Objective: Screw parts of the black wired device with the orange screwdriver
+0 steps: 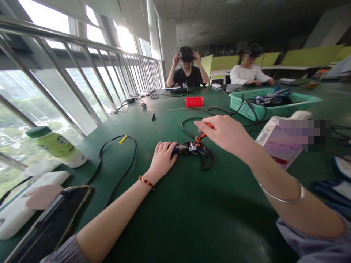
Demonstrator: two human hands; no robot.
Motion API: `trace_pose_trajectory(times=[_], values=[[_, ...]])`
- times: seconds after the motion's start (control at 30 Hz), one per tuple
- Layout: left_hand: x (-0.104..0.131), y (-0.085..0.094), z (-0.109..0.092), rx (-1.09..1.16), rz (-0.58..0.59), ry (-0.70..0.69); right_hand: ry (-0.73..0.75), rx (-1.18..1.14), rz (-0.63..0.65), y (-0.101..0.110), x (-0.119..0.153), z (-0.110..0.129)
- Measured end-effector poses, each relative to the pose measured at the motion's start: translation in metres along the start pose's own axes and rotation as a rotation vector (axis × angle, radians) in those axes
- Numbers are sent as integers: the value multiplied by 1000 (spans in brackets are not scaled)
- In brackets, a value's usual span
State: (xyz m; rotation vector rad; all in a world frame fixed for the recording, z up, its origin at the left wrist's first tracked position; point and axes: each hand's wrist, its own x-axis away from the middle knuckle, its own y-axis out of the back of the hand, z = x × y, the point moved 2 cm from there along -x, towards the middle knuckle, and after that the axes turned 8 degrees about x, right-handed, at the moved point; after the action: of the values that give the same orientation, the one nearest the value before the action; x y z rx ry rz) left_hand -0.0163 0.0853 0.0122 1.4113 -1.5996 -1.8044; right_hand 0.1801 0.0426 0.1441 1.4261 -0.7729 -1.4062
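Note:
A black corded power tool [189,148] lies on the green table with its housing opened, so inner parts and small wires show. Its looped black handle [210,162] points toward me. My left hand [161,160] is wrapped over the tool's left end and holds it against the table. From above, my right hand [226,133] grips an orange-and-black screwdriver [202,136]. The screwdriver's lower end is over the tool's right part; whether its tip touches a screw is too small to tell.
A red tray [194,102] and a teal basket [238,106] of tools and cables stand beyond. Right is a propped phone with a timer [283,146]. Left are a bottle [59,146], a dark phone [52,223] and a black cord [134,153]. Two people [188,75] sit across.

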Motion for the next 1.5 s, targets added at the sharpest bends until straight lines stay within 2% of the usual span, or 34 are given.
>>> trace_pose_trajectory(times=[0.5, 0.67, 0.83, 0.93, 1.03, 1.23, 1.4, 1.5], values=[[0, -1, 2, 0, -11, -7, 36, 27, 10, 1, 2, 0], [0, -1, 1, -13, -5, 0, 10, 66, 67, 1, 3, 0], [-1, -2, 2, -7, -10, -10, 35, 46, -6, 1, 1, -1], [-2, -3, 2, 4, -28, -17, 70, 14, 19, 2, 2, -1], [-2, -2, 2, 1, -24, -13, 36, 55, 36, 3, 3, -1], [1, -1, 1, -9, 0, 5, 62, 55, -37, 1, 3, 0], [1, -2, 1, -14, 6, 7, 17, 85, 10, 1, 4, -1], [1, -3, 2, -1, -4, -1, 41, 74, -14, 1, 4, 0]])
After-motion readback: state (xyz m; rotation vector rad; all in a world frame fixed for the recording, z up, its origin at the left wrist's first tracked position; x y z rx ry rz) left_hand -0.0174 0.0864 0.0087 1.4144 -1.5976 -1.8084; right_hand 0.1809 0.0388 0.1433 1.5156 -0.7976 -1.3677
